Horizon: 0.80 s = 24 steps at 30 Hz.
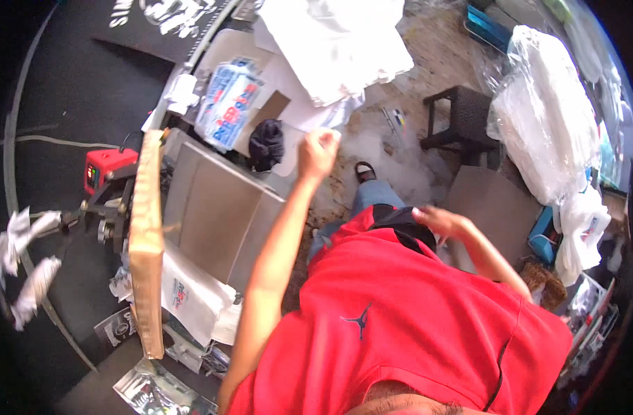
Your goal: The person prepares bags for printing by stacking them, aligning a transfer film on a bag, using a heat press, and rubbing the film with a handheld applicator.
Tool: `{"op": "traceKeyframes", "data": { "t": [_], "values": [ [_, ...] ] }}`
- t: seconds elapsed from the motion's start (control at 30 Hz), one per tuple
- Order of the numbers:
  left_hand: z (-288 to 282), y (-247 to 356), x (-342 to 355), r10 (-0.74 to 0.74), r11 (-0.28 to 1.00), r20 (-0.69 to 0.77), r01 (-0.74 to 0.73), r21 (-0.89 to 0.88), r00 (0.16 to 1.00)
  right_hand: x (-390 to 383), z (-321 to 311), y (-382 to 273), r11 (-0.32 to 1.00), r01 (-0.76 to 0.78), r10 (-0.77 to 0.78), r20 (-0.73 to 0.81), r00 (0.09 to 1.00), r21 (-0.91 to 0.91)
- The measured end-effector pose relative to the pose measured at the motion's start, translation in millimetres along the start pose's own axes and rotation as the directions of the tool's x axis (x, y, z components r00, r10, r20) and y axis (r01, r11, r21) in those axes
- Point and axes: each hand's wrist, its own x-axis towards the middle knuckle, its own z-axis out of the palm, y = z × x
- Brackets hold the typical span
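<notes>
A: Where is your left hand?

B: You have it out in front of you, right by the lower edge of the big white pile. Your fingers are curled in close, so the hand looks narrow. I cannot tell if they pinch a bit of the pile (it is so bright there that the edges melt together).

A: And your right hand?

B: It is low, next to the black cloth at the front of your waist. Your fingers are bent in a loose way. I cannot tell if they hold anything.

A: What is near the white pile?

B: To its left you have a heap of flat packs with blue and red print. Next to them lies a small brown piece, and just below that is a black bundle, all crumpled up. Your left hand is to the right of the bundle, a little apart from it.

A: What else is around you?

B: On your left there is a wide gray plate, with a long tan pad beside it. Past the pad is a red box with little lights. On your right you have a dark stool, and near it a big white bundle in shiny clear wrap. Your foot, in a dark sandal, is on the stained floor.
</notes>
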Motion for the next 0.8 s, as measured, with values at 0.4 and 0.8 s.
{"op": "traceKeyframes", "data": {
  "t": [0.4,0.8],
  "values": [
    [47,-110,177,-0.598,0.784,-0.250,0.620,0.015,0.762,-18,-2,44,0.991,-0.073,0.051,-0.190,0.980,-0.108],
    [-9,-39,216,-0.816,0.413,0.063,0.656,-0.632,0.574,12,-90,-28,0.856,0.020,-0.071,-0.079,0.994,-0.517]
  ]
}}
